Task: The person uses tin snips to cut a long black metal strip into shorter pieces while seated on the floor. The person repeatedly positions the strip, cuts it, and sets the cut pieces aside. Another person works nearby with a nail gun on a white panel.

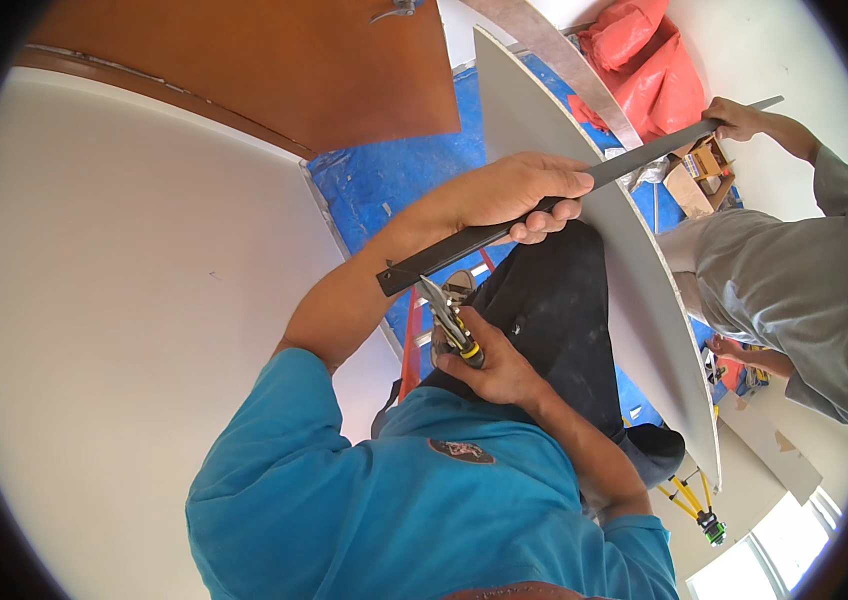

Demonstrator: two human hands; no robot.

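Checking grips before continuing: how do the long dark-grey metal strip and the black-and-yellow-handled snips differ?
Length: the long dark-grey metal strip is far longer than the black-and-yellow-handled snips. Colour: the strip is plain and dark all along; the snips add silvery blades to their two-tone handles. Hold: the left hand and a co-worker's hand grip the strip; only the right hand holds the snips. Both are hand-held.

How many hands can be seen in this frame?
4: the person's left hand, gripping the dark strip; their right hand, holding snips; a co-worker's upper hand, near the strip's far end; the co-worker's lower hand, right of the pale panel.
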